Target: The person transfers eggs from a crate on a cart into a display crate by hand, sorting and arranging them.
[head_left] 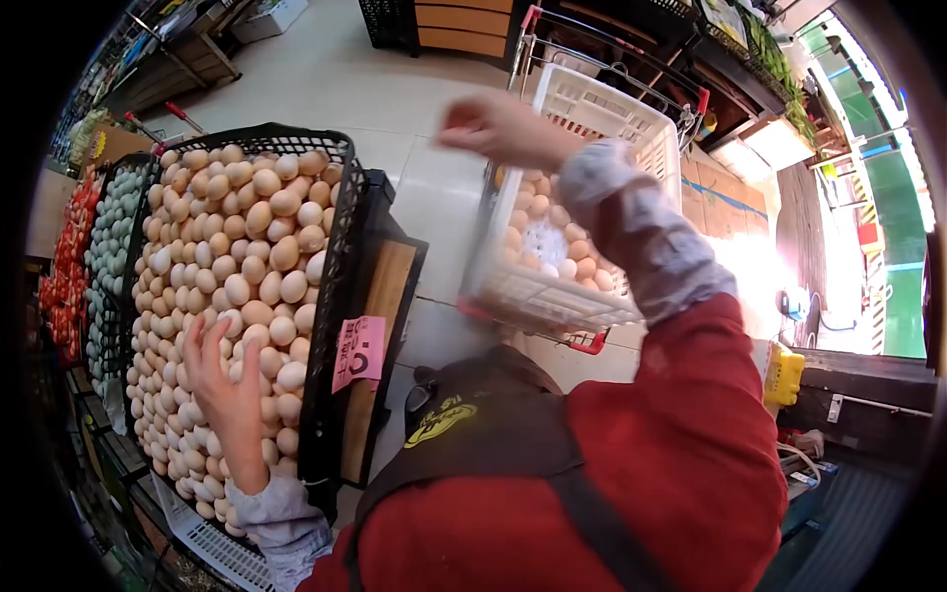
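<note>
My left hand [229, 385] rests over a large heap of brown and pale eggs [258, 219] in a black plastic crate [326, 296]. Its fingers are spread among the eggs, and one egg shows between them. My right hand [481, 128] is raised above the floor between this crate and a white plastic basket [604, 97]. Motion smears its curled fingers, so I cannot make out whether they hold anything. Brown and white eggs [582, 259] lie in the white basket around a patch of its bare bottom, partly hidden by my right forearm.
A pink price card [358, 352] hangs on the crate's side. The white basket sits on a metal cart with red fittings [589, 343]. Left of the crate stand greenish eggs [120, 232] and red-wrapped packs [71, 259]. An orange-slatted stand [462, 25] is at the far side.
</note>
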A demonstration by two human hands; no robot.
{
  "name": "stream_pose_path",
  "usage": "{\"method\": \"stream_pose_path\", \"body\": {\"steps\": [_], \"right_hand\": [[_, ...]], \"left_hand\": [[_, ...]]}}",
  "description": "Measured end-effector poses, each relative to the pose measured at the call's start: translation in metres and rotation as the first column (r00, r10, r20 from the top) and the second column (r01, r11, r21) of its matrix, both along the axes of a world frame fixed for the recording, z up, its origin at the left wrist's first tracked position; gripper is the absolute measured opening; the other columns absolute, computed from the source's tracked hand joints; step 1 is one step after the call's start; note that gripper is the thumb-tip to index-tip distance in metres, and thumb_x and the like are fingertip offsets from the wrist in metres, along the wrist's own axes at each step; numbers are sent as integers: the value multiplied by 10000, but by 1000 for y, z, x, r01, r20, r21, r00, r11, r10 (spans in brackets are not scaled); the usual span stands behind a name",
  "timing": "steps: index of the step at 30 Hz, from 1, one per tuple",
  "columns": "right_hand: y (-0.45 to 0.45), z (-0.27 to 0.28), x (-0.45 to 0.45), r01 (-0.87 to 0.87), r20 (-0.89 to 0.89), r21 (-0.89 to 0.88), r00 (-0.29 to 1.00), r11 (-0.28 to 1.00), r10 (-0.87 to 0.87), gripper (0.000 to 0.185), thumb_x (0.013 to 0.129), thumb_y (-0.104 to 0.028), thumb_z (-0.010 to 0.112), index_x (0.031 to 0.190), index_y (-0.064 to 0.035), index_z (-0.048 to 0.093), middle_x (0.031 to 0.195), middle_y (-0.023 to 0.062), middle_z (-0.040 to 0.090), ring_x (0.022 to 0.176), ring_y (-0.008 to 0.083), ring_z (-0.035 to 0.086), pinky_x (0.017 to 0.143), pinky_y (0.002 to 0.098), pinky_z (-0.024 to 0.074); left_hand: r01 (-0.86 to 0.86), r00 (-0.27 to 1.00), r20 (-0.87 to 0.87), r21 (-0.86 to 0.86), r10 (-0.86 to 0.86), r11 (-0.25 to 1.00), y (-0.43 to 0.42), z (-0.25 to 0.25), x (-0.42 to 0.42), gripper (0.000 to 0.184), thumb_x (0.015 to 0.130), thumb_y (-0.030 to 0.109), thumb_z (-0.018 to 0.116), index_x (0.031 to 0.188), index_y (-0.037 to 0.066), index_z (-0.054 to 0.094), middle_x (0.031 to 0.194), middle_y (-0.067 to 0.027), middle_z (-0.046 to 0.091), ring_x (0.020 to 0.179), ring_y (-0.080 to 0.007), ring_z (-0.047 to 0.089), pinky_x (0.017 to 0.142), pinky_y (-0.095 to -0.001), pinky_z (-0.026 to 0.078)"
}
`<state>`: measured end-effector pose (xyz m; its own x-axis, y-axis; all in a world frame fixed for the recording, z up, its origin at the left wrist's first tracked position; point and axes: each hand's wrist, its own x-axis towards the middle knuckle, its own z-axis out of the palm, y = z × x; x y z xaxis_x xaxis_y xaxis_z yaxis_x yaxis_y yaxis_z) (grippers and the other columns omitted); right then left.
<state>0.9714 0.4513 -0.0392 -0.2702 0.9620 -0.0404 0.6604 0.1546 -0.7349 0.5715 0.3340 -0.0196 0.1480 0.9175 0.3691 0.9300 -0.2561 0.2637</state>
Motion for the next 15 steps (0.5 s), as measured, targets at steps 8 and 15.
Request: {"method": "stream_pose_path", "body": {"steps": [8,15], "right_hand": [[-42,-240,207,357,553,-422,830,834,-75,633,756,-486,669,1175,-22,569,1111,172,626,1075,299,567,940,406,410],[-59,-282,162,560,716,-225,650,797,-255,669,827,-473,570,1300,-14,458,1282,257,492,1185,405,488,1015,440,372]], "left_hand": [[645,752,358,-223,-554,731,71,-18,240,248,791,116,683,1012,16,635,1050,-161,611,932,-326,604,817,-374,479],[557,666,69,-709,-743,433,125,-165,411,188,830,127,581,968,15,641,1037,-224,623,929,-385,611,787,-451,493]]}}
